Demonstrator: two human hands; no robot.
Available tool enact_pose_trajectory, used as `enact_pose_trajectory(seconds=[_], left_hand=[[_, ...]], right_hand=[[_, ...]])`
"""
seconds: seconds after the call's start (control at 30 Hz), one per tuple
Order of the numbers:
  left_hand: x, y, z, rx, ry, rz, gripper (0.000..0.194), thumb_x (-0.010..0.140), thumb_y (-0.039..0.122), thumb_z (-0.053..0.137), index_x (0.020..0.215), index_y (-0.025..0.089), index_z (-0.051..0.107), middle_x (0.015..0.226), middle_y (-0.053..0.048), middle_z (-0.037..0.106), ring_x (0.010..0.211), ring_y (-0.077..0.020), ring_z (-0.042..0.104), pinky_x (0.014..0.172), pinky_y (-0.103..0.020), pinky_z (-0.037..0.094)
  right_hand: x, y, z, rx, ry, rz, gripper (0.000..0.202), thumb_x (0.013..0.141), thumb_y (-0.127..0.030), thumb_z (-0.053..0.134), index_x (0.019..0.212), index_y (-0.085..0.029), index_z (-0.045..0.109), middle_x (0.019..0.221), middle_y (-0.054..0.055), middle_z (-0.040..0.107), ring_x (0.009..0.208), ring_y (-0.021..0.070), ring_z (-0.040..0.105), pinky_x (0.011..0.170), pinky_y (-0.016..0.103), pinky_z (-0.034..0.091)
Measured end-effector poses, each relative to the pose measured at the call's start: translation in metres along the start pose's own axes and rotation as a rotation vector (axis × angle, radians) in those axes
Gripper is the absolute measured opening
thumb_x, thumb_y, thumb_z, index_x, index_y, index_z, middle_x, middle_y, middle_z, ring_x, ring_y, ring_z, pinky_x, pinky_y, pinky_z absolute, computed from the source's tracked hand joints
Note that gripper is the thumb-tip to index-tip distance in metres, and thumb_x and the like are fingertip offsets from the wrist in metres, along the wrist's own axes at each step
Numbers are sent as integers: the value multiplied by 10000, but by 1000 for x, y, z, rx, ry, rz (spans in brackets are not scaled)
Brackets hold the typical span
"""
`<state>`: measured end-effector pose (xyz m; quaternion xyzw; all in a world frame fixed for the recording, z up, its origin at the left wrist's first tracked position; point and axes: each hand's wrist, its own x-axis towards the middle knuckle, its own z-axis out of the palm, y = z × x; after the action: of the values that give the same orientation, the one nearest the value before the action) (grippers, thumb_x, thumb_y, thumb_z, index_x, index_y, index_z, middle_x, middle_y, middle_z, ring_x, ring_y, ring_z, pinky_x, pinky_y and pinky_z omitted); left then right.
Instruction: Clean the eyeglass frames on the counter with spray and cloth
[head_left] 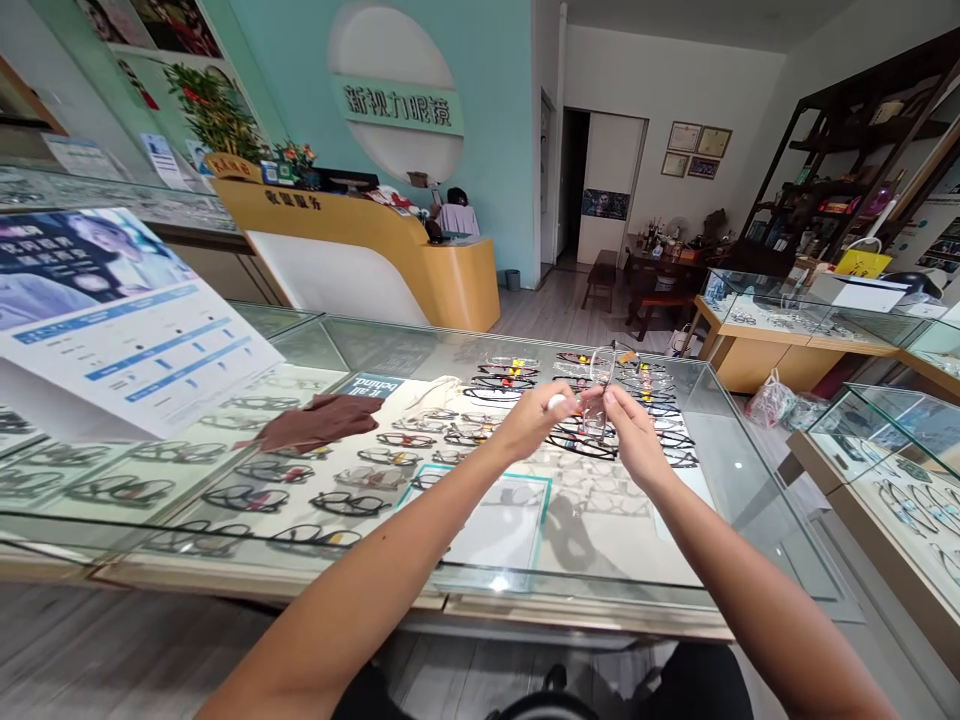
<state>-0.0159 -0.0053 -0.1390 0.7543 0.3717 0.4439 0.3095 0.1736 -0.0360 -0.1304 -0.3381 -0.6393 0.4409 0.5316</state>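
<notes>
A pair of eyeglasses point(602, 362) with clear lenses and a thin frame is held up on edge above the glass display case point(600, 560). My right hand point(634, 428) pinches its frame from the right, thumb and fingers closed. From the left, my left hand point(536, 418) is closed at the lens side, its fingertips partly hidden behind the lens. A small white spot shows at the left thumb; I cannot tell what it is. Rows of spectacle frames point(349, 503) lie under the glass below. A teal-bordered white mat point(487, 525) is beneath my forearms.
On the left, a brown cloth point(322, 422) lies on the case near a blue booklet point(375, 386) and a beige pouch point(435, 396). A desk calendar point(142, 340) stands at far left. More display cases point(892, 480) are at right. Behind is a counter point(450, 280) with a person.
</notes>
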Motion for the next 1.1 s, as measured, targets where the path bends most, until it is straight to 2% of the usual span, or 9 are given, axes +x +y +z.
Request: enact_pose_trajectory(seconds=[0.1,0.17,0.27,0.37,0.43,0.53,0.9,1.0,1.1], left_hand=[[10,-16,-21,-144,209,-27,609,910,807,435,812,217,547,773,-28,566,703,-184,498,706,-331,436],[19,-30,-45,-144,430,-97,394,941,607,520,871,221,548,851,-42,614,751,-193,552,749,-335,469],[26,-53,-86,69,840,-431,97,891,251,584,948,241,506,983,-51,648,958,-247,643,925,-388,522],[19,-73,-119,289,1069,-682,300,855,82,562,1106,236,505,1339,-133,608,1378,-344,536,1179,-524,410],[10,-84,-132,338,1113,-754,347,859,47,546,1158,219,509,1446,-184,541,1472,-366,467,1224,-542,365],[-2,-95,-141,372,1107,-831,313,898,61,548,1177,203,539,1422,-206,577,1435,-354,530,1207,-511,399],[-6,-99,-139,397,1042,-891,456,930,66,533,1371,184,532,1426,-190,661,1409,-328,592,1159,-463,444],[-4,-90,-134,417,1085,-884,585,910,83,571,1477,141,441,1531,-236,558,1477,-351,522,1225,-501,379],[0,-76,-128,559,1240,-727,703,868,114,627,1521,100,364,1628,-271,396,1565,-341,388,1279,-475,311]], right_hand=[[1,-2,-2,56,15,26,487,945,-731,589,1005,-270,736,948,37,787,912,238,656,890,381,472],[2,-2,-5,80,30,47,483,936,-731,599,1006,-271,728,953,42,792,925,245,671,885,385,484],[4,-3,-9,91,55,75,502,915,-747,608,1017,-269,719,959,51,799,927,258,696,856,391,503],[5,-2,-12,63,70,63,479,934,-725,592,1023,-271,714,972,46,802,964,257,710,884,391,496],[6,-1,-14,34,70,47,460,952,-703,579,1027,-270,716,983,44,800,993,253,708,908,389,487],[7,0,-15,14,57,43,449,967,-679,571,1051,-266,724,991,49,795,997,251,699,890,383,481],[7,2,-16,-45,32,52,503,960,-717,553,1062,-256,728,986,68,798,998,272,698,895,409,487],[6,1,-16,-31,34,54,492,956,-716,564,1051,-261,728,988,64,797,1009,277,696,939,422,482],[6,1,-16,-19,43,51,484,949,-719,574,1025,-263,718,990,61,798,1011,275,694,926,415,475]])
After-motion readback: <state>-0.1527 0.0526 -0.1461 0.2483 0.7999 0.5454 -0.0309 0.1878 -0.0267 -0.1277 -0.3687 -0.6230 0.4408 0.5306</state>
